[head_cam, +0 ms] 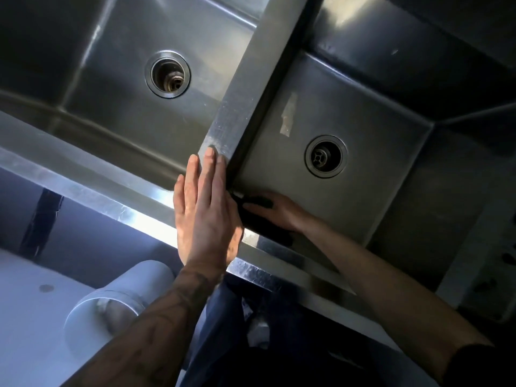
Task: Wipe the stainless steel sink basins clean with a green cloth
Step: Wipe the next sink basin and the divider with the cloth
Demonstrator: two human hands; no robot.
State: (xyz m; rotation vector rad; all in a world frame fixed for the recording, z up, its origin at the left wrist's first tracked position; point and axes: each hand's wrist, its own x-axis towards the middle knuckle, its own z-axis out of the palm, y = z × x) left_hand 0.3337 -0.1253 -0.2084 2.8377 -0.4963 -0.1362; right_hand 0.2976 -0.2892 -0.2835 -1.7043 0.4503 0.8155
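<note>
The left hand (pixel 205 208) lies flat, fingers straight and together, on the near end of the steel divider (pixel 237 107) where it meets the sink's front rim (pixel 97 191). Just beside it, the right hand (pixel 282 210) grips the cloth (pixel 257 219) – it looks dark in this light – against the near left corner of the right basin (pixel 377 208). That basin's drain (pixel 325 156) sits mid-floor, a pale tape patch (pixel 289 113) beyond it. The left basin (pixel 117 113) shows its own drain (pixel 167 74).
</note>
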